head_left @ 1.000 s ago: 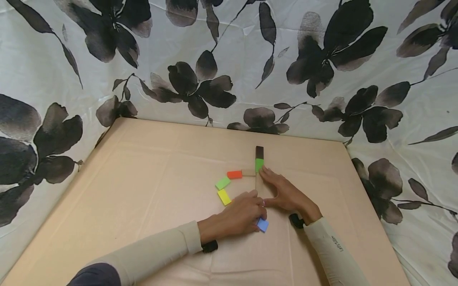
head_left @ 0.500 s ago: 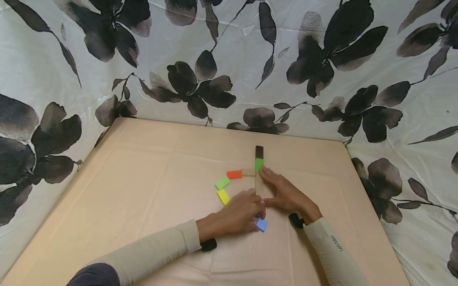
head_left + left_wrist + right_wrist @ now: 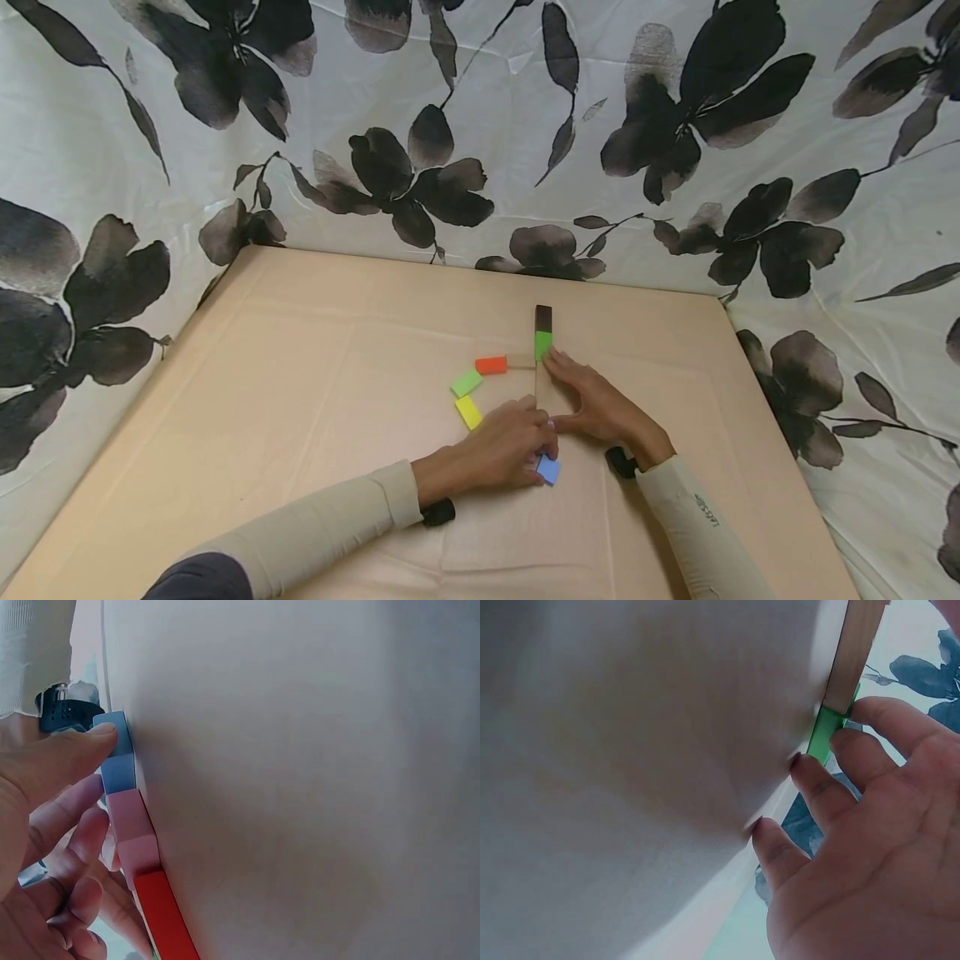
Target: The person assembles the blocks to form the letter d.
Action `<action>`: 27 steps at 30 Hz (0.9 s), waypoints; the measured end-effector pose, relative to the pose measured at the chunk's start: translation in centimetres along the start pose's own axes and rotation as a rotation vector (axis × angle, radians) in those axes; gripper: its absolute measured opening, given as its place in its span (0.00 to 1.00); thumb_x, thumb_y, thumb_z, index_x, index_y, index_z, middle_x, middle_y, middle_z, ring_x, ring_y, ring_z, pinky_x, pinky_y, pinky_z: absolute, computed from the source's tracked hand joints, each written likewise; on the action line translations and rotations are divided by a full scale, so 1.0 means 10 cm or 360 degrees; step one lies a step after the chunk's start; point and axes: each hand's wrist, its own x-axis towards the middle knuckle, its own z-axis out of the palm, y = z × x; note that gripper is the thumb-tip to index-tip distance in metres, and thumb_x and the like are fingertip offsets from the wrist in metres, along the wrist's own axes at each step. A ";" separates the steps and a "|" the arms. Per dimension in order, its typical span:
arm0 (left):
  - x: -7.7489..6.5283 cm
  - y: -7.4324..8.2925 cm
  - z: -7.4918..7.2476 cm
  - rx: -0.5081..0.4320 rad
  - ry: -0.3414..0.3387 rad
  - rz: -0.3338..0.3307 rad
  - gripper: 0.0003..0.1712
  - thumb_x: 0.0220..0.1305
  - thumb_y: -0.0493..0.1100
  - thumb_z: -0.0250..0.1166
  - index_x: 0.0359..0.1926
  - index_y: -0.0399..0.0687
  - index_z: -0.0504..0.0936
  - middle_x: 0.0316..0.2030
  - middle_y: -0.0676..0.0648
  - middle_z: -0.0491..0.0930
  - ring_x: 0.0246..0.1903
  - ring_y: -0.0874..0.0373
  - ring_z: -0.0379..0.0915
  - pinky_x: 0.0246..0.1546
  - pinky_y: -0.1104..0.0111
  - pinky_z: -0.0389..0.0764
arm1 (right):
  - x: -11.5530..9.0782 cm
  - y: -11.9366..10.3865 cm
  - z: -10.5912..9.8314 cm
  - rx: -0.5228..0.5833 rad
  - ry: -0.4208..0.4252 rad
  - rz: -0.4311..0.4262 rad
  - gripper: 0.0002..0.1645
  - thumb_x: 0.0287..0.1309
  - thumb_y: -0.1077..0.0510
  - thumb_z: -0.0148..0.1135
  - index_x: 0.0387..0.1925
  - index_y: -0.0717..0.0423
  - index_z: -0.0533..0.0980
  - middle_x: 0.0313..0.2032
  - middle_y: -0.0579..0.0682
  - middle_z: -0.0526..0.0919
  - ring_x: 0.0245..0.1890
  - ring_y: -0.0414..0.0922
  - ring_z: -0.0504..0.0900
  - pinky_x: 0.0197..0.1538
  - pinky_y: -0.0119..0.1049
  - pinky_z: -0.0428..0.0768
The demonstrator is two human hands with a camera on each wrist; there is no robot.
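Observation:
My left hand (image 3: 502, 446) is bent over a blue block (image 3: 548, 471), its thumb and a finger pinching it. In the left wrist view a pink block (image 3: 133, 825) and a red block (image 3: 166, 915) follow that blue block in a line. My right hand (image 3: 600, 408) lies alongside the row with spread fingers; its fingertips touch a green block (image 3: 825, 735) beside a plain wooden block (image 3: 855, 656). Its thumb reaches close to the left fingers. A dark brown block (image 3: 543, 318) tops the column. The left hand hides part of the row.
Left of the column, a tan block (image 3: 521, 362), an orange-red block (image 3: 491, 365), a light green block (image 3: 467, 383) and a yellow block (image 3: 468, 412) form a curve. They lie on a beige tabletop (image 3: 337, 375). Floral fabric (image 3: 510, 167) lies beyond its far edge.
My left hand and the blue block have shifted very slightly to the left. The right hand and other visible blocks stay put.

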 end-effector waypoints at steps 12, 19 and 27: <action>0.00 0.00 0.00 -0.0007 0.0026 0.0007 0.17 0.56 0.60 0.81 0.43 0.63 0.90 0.33 0.61 0.79 0.37 0.64 0.61 0.34 0.77 0.59 | -0.01 0.00 0.00 0.0001 0.0004 0.0000 0.64 0.55 0.46 0.82 0.83 0.56 0.55 0.85 0.56 0.49 0.85 0.60 0.50 0.81 0.67 0.52; 0.00 -0.01 0.02 -0.0014 0.0031 0.0012 0.18 0.56 0.60 0.82 0.43 0.63 0.90 0.32 0.61 0.79 0.37 0.64 0.61 0.34 0.76 0.59 | 0.00 0.01 0.01 0.0004 0.0013 -0.0004 0.64 0.55 0.45 0.82 0.84 0.55 0.55 0.85 0.56 0.49 0.85 0.60 0.50 0.81 0.67 0.51; 0.00 -0.01 0.02 -0.0003 0.0023 0.0009 0.18 0.56 0.61 0.81 0.43 0.62 0.90 0.33 0.61 0.79 0.36 0.64 0.61 0.34 0.76 0.58 | 0.00 0.01 0.00 0.0002 0.0011 -0.0009 0.64 0.55 0.45 0.82 0.83 0.55 0.55 0.85 0.56 0.49 0.85 0.60 0.50 0.81 0.68 0.51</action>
